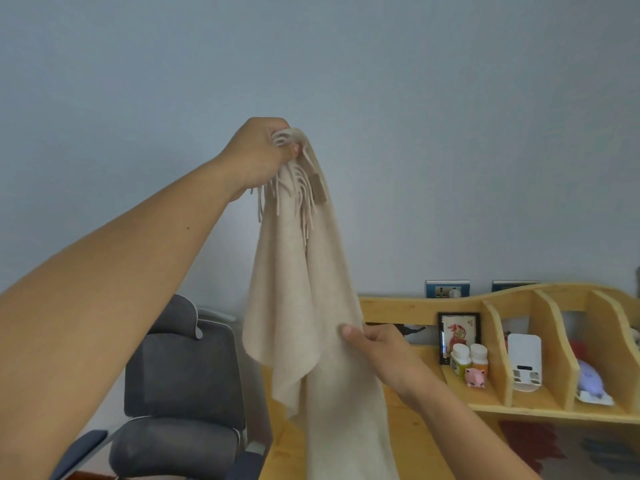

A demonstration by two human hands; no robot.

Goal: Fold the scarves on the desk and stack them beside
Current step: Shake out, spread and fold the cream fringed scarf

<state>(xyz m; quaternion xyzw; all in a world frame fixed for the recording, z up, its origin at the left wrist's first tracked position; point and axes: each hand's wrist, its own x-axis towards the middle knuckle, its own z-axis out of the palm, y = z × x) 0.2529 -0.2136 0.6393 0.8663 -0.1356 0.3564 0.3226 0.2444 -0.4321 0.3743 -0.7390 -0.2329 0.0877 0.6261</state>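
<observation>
A cream scarf (304, 299) with fringed ends hangs in the air in front of me. My left hand (258, 155) is raised high and grips both fringed ends bunched together at the top. My right hand (379, 348) is lower, pinching the scarf's right edge about halfway down. The cloth's lower part drops out of view at the bottom edge. A patterned red and grey cloth (540, 445), possibly another scarf, lies on the wooden desk (415, 438) at the lower right.
A wooden shelf unit (540, 407) stands on the desk at the right, holding a framed picture (459, 336), two small bottles (469, 358), a pink pig figure (475, 377) and a white device (524, 362). A grey office chair (187, 386) stands left of the desk.
</observation>
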